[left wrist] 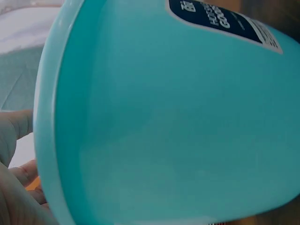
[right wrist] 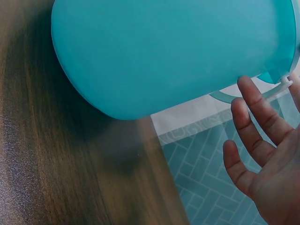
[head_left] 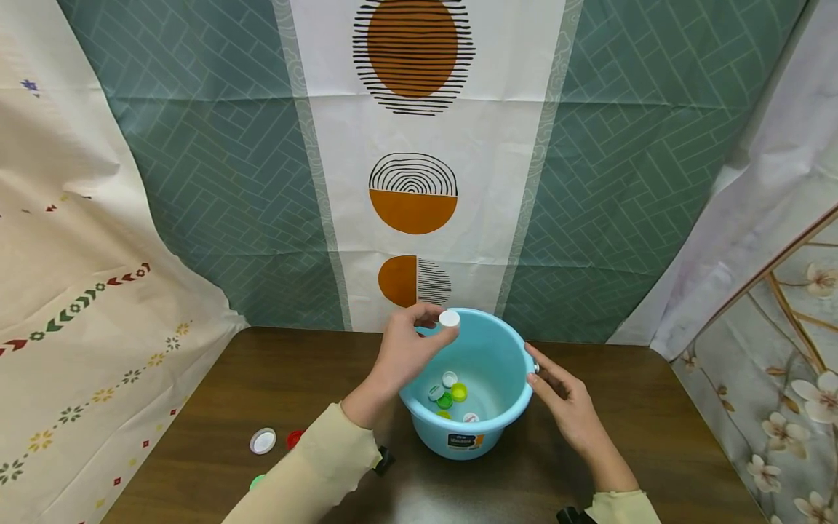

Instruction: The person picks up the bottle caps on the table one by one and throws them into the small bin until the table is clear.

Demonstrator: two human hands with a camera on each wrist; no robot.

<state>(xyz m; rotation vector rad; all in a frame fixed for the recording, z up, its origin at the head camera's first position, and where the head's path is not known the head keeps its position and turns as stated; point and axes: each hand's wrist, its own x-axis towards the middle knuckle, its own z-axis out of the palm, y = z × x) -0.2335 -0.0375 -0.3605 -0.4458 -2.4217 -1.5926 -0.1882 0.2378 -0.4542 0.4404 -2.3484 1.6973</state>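
Observation:
My left hand (head_left: 409, 349) pinches a white bottle cap (head_left: 449, 318) between thumb and fingers, above the left side of a light blue bucket (head_left: 504, 342). Inside, on the bucket's floor, lie several caps, among them a yellow cap (head_left: 459, 391), a green cap (head_left: 444, 401) and white ones. My right hand (head_left: 569, 407) touches the bucket's right rim with thumb and fingertips, beside the handle joint. In the right wrist view its other fingers (right wrist: 248, 136) are spread and loosely bent by the bucket wall. The bucket wall (left wrist: 178, 117) fills most of the left wrist view, hiding the held cap there.
On the brown wooden table (head_left: 262, 386), left of the bucket, lie a white cap (head_left: 263, 441), a red cap (head_left: 294, 438) and a green cap (head_left: 257, 481), the last two partly behind my left sleeve. A patterned cloth (head_left: 419, 131) hangs along the table's back edge.

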